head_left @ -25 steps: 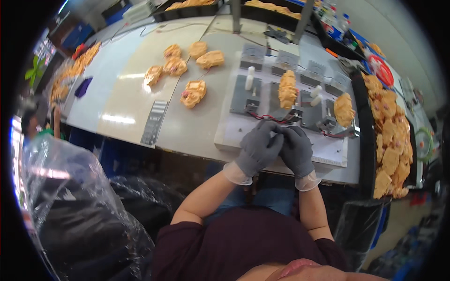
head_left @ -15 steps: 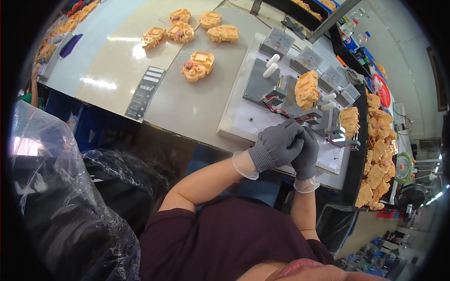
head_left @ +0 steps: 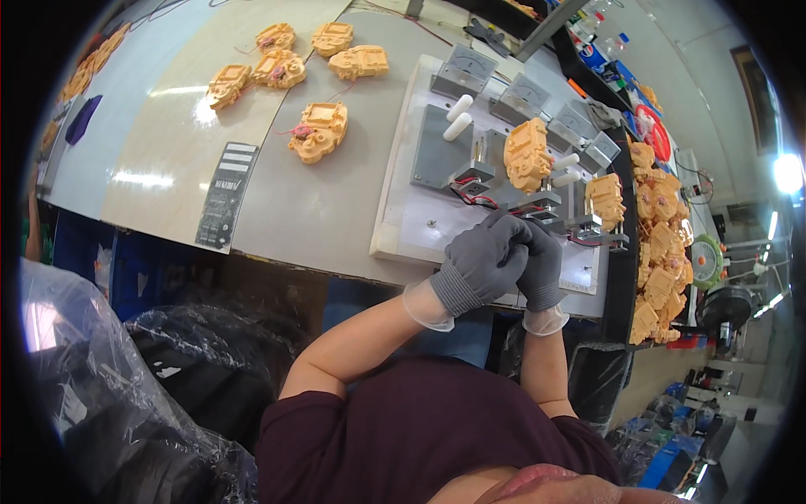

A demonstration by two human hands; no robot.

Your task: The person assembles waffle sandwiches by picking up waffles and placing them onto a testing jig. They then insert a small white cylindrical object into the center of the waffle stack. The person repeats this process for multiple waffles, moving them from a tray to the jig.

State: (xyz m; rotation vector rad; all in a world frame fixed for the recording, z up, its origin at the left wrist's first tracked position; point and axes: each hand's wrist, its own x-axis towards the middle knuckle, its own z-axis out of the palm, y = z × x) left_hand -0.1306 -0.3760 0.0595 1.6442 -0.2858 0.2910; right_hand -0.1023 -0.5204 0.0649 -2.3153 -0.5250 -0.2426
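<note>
My left hand (head_left: 480, 265) and my right hand (head_left: 541, 267), both in grey knitted gloves over clear ones, are drawn together at the front of a white test board (head_left: 403, 220). Their fingers are curled and pressed in, touching each other; whatever lies between them is hidden. Just beyond, a yellow-orange plastic housing (head_left: 527, 155) sits on one clamp fixture of the board, and a second similar housing (head_left: 604, 202) sits on the fixture to its right. Red and black wires (head_left: 474, 198) run by the fixtures near my fingertips.
Grey panel meters (head_left: 463, 70) line the board's back, with white knobs (head_left: 457, 126) before them. Several loose housings (head_left: 320, 133) lie on the table at left, near a dark label strip (head_left: 225, 197). A black-edged bin of housings (head_left: 659, 260) stands at right.
The view has shifted, so the table and board appear farther left. My hands stay together at the board's front edge, with only slight finger movement. Both mounted housings stay on their fixtures.
</note>
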